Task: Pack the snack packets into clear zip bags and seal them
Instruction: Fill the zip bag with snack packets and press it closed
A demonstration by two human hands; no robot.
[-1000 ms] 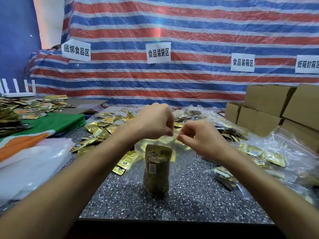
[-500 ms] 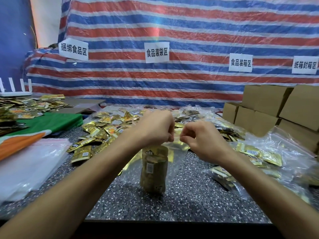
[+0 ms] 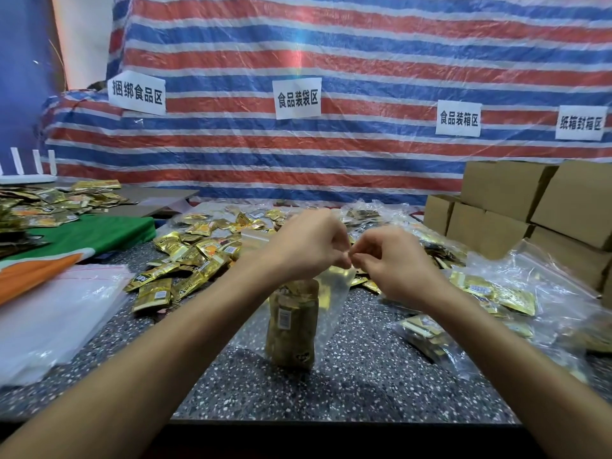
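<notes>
Speckled table, frame centre: sealing step.
Our left hand and right hand pinched the zip bag top; next, we judged, the strip needed pressing shut.

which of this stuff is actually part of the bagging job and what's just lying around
Part of the job: left hand, right hand, clear zip bag they pinch, packets inside it, loose packets, empty bags.
Lying about: cardboard boxes, green cloth, router, wall signs.
</notes>
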